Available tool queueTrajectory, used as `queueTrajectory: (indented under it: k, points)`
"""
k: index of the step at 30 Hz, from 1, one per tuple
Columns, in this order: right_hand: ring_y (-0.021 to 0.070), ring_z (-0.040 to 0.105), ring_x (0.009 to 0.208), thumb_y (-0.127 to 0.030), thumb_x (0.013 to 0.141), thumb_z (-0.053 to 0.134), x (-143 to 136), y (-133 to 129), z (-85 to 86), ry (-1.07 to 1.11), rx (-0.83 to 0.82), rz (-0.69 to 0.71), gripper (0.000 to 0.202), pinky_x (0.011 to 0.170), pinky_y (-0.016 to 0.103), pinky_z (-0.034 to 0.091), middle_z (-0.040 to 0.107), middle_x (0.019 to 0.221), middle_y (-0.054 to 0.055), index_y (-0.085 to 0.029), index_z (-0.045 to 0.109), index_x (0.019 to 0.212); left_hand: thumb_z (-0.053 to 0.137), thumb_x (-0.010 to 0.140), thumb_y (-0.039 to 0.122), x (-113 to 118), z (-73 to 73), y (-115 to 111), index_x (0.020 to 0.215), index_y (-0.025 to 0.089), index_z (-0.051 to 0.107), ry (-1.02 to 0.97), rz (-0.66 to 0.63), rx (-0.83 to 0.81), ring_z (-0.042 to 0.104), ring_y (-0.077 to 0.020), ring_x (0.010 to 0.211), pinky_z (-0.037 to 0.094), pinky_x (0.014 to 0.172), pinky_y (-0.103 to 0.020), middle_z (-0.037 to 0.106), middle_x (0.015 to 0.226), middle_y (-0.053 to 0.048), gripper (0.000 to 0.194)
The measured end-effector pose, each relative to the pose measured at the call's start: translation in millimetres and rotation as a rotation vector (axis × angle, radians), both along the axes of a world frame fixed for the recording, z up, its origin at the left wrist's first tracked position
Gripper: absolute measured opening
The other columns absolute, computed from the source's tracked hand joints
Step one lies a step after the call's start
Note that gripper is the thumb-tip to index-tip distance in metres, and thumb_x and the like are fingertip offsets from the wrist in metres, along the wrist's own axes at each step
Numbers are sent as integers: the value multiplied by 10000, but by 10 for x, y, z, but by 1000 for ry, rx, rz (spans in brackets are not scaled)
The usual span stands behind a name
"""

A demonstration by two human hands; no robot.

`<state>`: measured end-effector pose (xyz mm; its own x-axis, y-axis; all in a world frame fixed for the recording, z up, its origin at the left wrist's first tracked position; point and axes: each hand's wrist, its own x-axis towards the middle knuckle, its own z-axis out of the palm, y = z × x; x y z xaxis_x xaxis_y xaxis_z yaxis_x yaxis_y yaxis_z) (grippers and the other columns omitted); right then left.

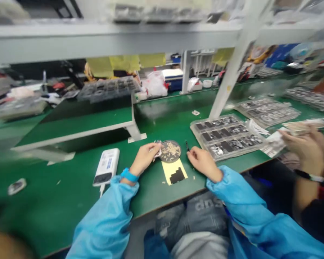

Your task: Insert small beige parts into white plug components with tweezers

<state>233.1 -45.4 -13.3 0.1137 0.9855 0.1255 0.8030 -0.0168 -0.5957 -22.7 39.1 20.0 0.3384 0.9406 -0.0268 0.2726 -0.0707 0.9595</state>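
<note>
My left hand (145,157) is closed on a small whitish part (158,153), mostly hidden by the fingers, at the left rim of a round dark dish (174,158). Many tiny tan pieces (170,148) lie in that dish. My right hand (203,163) is closed on a thin black tool (187,145), just right of the dish; its exact kind is unclear. Below the dish lies a yellow sheet (167,172) bearing black rectangular pieces (177,175).
A clear compartment tray (218,155) of dark and silvery parts stands on the right. A white power bank (108,163) with a cable lies left. A raised green shelf (97,129) and a white post (228,84) stand behind. A co-worker's hands (304,147) are far right.
</note>
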Motion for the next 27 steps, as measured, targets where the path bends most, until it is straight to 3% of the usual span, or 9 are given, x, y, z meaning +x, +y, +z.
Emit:
queueTrajectory:
  k: [4,8,12,16,19,23,27]
  points:
    - [134,542,489,-622,1012,358,23,52,75,285,-50,52,424,463,267,448,598,677,-16,-221,486,960,680,871,444,59,10,-36,1071,128,749,-157,46,-165,605,-112,580,372,467,-185,708,814,-58,381]
    - [133,601,499,-593,869,679,-84,255,374,739,-91,196,416,401,244,480,654,694,-7,-216,506,907,712,798,284,133,13,-150,1133,107,684,-282,9,-245,704,-168,699,479,510,-191,731,845,-77,380]
    - [142,663,561,-486,910,683,-281,473,539,792,-28,336,319,439,228,520,665,693,-6,-209,526,919,752,775,268,140,-9,-169,1067,111,649,-360,54,-235,696,-158,694,570,572,-226,717,835,-58,347]
    - [126,664,539,-443,956,642,-394,536,424,892,-37,410,262,452,221,527,698,745,-5,-214,529,1012,793,759,271,129,-32,-134,1022,124,612,-435,126,-270,703,-154,694,609,614,-255,698,820,-34,352]
    - [120,662,536,-422,959,652,-352,477,338,944,-82,437,253,451,218,533,708,768,2,-211,549,1055,819,750,259,139,-40,-138,1041,125,612,-449,134,-300,704,-146,690,607,631,-253,696,837,-33,381]
    - [113,668,542,-368,957,675,-226,376,370,923,-141,476,211,475,218,563,716,778,10,-207,587,1060,834,740,201,163,-58,-172,1117,111,653,-454,113,-290,711,-137,730,595,680,-236,720,947,-72,428]
    - [127,724,642,-291,946,697,-183,345,387,826,-26,455,155,556,218,615,747,830,29,-217,621,1059,786,766,142,174,-84,-189,1154,98,685,-442,114,-279,714,-135,783,594,740,-237,738,1018,-103,403]
